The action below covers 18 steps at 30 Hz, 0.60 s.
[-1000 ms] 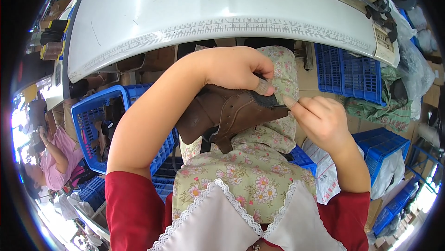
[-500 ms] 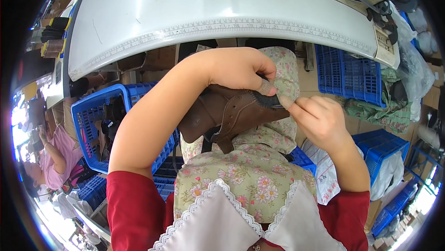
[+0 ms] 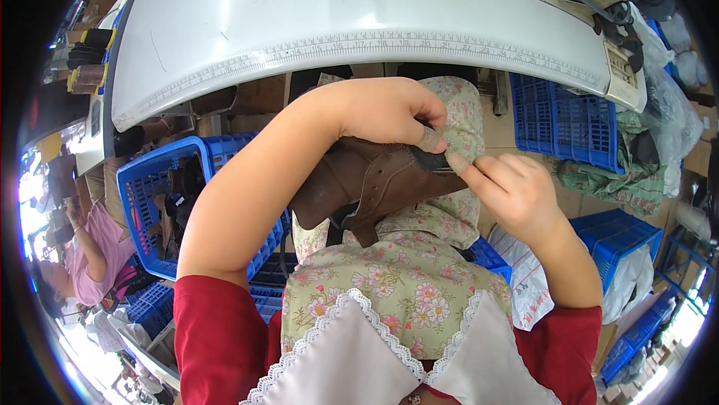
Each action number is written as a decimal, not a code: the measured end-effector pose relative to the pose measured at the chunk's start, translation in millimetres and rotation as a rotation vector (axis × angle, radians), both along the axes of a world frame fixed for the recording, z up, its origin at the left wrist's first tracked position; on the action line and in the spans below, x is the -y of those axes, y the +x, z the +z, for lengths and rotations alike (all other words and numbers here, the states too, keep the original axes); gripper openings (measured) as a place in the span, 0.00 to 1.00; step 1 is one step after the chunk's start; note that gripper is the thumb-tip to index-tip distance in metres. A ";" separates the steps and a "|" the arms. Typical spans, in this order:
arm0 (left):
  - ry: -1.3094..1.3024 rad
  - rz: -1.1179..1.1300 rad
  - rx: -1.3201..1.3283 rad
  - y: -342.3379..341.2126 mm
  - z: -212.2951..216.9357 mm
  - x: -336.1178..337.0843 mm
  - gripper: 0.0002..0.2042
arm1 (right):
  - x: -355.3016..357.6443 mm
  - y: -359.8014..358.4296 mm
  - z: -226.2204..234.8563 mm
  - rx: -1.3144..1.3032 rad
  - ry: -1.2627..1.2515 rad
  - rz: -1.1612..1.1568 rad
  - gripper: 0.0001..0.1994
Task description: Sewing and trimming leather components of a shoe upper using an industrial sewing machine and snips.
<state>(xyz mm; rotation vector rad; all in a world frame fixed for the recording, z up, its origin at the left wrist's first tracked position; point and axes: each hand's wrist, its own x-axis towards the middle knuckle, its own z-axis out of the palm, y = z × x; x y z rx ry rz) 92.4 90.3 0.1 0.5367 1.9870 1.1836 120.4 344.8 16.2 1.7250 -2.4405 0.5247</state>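
Across the floral-covered lap (image 3: 386, 285), near white table (image 3: 299, 8): brown shoe upper (image 3: 397, 186).
Left hand (image 3: 386, 109): closed, thumb (wrapped) pinching the upper's dark lining (image 3: 431, 160).
Right hand (image 3: 517, 192): thumb and finger pinched together beside that lining; whatever's between, too small to tell.

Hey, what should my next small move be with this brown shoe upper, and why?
I'd probably keep the left hand steady and ease the right hand a little along the edge of the black piece. The left pinches that piece on the brown shoe upper; the right's fingertips are closed beside it, though what they grip is too small to tell.
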 end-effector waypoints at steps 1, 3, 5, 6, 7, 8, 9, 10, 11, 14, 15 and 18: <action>0.028 0.013 -0.017 0.0 -2.2 0.3 0.17 | 0.5 1.0 2.4 0.018 0.039 -0.018 0.24; 0.037 0.013 -0.023 0.5 -2.4 0.9 0.17 | 1.3 1.3 2.6 -0.008 0.033 -0.025 0.23; 0.047 0.014 -0.031 1.0 -2.7 0.4 0.17 | -0.1 2.3 2.9 -0.035 0.027 -0.032 0.23; 0.043 0.012 -0.030 1.0 -3.2 0.2 0.17 | -2.0 3.0 3.3 -0.001 0.027 -0.042 0.23; 0.039 0.011 -0.029 1.2 -3.7 0.5 0.17 | -3.6 3.2 3.1 0.033 0.026 -0.051 0.24; 0.039 0.012 -0.029 1.6 -3.1 0.6 0.17 | -5.4 3.4 2.5 0.033 0.026 -0.050 0.24; 0.044 0.021 -0.028 2.2 -2.0 0.6 0.17 | -7.3 3.7 1.6 0.034 0.031 -0.053 0.24; 0.048 0.030 -0.027 2.7 -1.0 0.8 0.16 | -8.0 3.8 1.0 0.035 0.036 -0.057 0.24; 0.048 0.030 -0.027 2.8 -0.4 0.6 0.16 | -7.1 3.8 1.1 0.035 0.036 -0.057 0.24; 0.034 0.026 -0.012 2.7 0.2 -0.3 0.16 | -3.5 4.3 3.2 0.030 0.018 -0.063 0.25; 0.039 0.035 -0.005 3.2 -0.4 0.0 0.16 | -2.9 4.5 3.9 0.031 0.025 -0.065 0.25; 0.048 0.056 -0.001 5.4 -0.3 0.7 0.15 | -2.6 3.6 1.7 0.016 0.025 -0.058 0.25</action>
